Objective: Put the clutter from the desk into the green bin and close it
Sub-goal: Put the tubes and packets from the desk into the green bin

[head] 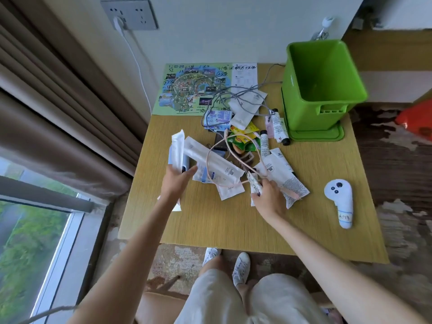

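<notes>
The green bin (306,106) stands open at the desk's back right, on its green lid (336,135). A heap of clutter covers the desk's middle: white packets (224,169), small tubes (277,125), yellow-green sachets (243,136), a pink cable (233,146) and a grey cable (236,94). My left hand (177,181) holds upright white packets (177,150) at the heap's left edge. My right hand (268,199) pinches a small patterned packet (254,183) at the heap's near side, beside a long white packet (282,176).
A colourful map sheet (187,90) lies at the desk's back left. A white controller (340,202) lies near the right edge. A curtain and window stand to the left. A white cord (138,66) runs down from a wall socket. My legs are below the desk's front edge.
</notes>
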The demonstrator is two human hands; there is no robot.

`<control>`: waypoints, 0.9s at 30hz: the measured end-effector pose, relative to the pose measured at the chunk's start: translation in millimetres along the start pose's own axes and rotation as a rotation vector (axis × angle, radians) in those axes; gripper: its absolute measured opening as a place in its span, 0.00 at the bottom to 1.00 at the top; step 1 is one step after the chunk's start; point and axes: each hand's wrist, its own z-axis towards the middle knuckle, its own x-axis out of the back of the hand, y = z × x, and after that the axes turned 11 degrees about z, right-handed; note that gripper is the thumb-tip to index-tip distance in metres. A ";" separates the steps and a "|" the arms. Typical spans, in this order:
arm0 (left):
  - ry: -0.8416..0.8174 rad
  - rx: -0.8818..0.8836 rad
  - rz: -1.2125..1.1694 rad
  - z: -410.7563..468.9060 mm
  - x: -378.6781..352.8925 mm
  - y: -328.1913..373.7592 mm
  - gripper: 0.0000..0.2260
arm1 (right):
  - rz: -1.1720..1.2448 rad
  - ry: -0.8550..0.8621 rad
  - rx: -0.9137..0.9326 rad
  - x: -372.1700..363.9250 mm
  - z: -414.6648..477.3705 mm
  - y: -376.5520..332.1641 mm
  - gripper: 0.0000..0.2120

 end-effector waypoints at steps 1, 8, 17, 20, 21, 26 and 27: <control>0.014 0.037 -0.023 4.9 -3.1 0.4 0.15 | -0.061 0.019 -0.008 -1.8 -1.0 -3.5 0.18; 0.066 0.280 -0.217 26.8 -17.5 6.4 0.10 | -0.186 0.052 -0.027 -7.7 -4.5 -13.5 0.23; 0.038 0.407 -0.317 45.5 -32.0 31.4 0.04 | 0.003 -0.230 -0.100 31.0 -7.3 2.0 0.08; 0.035 0.408 -0.292 47.3 -37.3 39.7 0.05 | 0.051 -0.381 -0.140 50.5 -6.3 5.5 0.11; 0.041 0.410 -0.282 47.9 -39.0 42.4 0.06 | 0.073 -0.417 -0.154 56.4 -5.9 5.3 0.12; 0.070 0.444 -0.275 51.2 -47.0 52.1 0.09 | 0.181 -0.576 -0.150 80.8 -4.2 -0.9 0.21; 0.077 0.452 -0.263 51.7 -48.3 53.0 0.11 | 0.190 -0.609 -0.153 84.9 -4.3 -1.9 0.22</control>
